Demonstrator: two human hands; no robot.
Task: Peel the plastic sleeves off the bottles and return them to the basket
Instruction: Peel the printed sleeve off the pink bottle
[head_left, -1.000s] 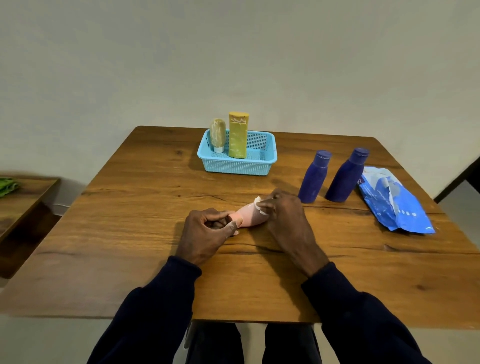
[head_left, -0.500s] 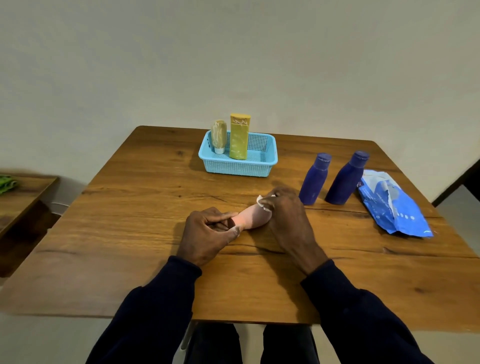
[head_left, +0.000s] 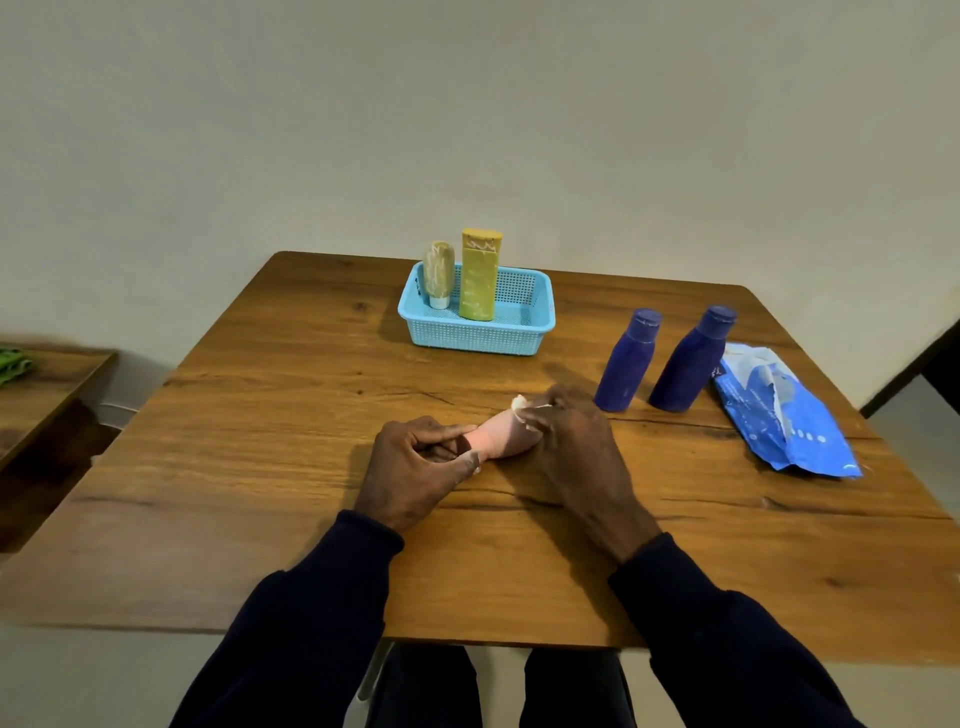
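Found bare table (head_left: 291, 415) straight ahead to the basket (head_left: 478, 338), right half unfilled (two tubes (head_left: 478, 280) crowded its left); met two blue bottles (head_left: 626, 364) and a blue packet (head_left: 779, 415) blocking the right.

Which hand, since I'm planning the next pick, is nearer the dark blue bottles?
Right. The right hand lies beside the dark blue bottles; the left hand grips the pink bottle farther left.

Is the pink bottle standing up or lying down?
Lying down. The pink bottle lies on its side, held between the left hand and right hand.
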